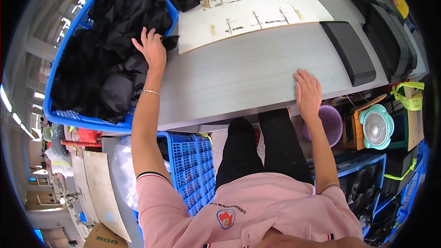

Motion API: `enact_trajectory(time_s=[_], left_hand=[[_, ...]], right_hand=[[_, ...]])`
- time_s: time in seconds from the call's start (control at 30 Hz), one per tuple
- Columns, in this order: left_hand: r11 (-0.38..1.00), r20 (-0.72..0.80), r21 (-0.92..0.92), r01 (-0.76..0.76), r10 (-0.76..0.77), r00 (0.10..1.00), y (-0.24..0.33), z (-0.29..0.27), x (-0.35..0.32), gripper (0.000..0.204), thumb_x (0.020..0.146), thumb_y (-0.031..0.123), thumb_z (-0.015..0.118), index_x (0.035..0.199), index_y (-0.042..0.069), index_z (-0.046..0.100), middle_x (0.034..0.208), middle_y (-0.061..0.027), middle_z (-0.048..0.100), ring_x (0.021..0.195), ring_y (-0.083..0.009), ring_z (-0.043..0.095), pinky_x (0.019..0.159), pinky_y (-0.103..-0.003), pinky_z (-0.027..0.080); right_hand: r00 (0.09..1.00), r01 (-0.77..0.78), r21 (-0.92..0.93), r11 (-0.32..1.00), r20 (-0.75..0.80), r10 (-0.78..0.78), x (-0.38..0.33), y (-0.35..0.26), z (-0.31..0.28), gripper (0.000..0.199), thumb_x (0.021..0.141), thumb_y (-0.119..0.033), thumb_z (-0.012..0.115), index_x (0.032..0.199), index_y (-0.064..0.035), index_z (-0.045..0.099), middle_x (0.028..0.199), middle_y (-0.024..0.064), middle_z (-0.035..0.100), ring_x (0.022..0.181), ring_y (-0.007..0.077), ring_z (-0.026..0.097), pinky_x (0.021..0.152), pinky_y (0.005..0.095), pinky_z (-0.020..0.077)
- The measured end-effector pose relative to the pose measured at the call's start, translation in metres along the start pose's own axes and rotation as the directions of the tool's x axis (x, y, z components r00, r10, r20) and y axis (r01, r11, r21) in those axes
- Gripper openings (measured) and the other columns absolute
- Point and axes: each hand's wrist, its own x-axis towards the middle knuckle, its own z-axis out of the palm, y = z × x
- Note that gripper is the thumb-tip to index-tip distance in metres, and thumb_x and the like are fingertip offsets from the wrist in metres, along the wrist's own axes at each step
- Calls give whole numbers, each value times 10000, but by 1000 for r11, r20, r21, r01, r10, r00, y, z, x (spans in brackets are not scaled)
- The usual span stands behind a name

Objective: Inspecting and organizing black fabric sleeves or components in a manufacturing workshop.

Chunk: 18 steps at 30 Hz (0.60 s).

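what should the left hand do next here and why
Probably close the left hand on one piece of the black fabric in the blue basket: its fingers lie open on the pile, and the right hand rests flat on the bare grey table.

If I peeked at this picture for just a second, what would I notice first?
First you'd see the big blue basket on the left, heaped with black cloth, with the left hand reaching into the pile. Next comes the wide grey table in the middle, where the right hand lies flat near the front edge. On the far right, a small mint-green fan sits lower down beside the table.
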Motion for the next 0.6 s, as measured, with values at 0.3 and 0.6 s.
enact_trajectory(time_s=[0.3,0.6], left_hand=[[810,-65,-478,-341,354,933,142,-73,-30,168,801,41,635,916,157,677,1440,-44,519,1401,-302,375,1180,-526,160],[554,-140,-832,-41,-137,981,266,-162,-92,432,803,99,779,1205,88,621,1395,-163,526,1420,-316,315,1164,-493,225]], right_hand=[[995,-90,279,956,-7,96,5,-71,-17,576,822,-179,738,1341,-42,529,1374,153,527,1203,340,525,1030,438,409],[872,-376,718,585,61,485,26,-102,-34,199,926,-71,653,1085,48,641,882,131,679,752,203,637,711,272,489]])
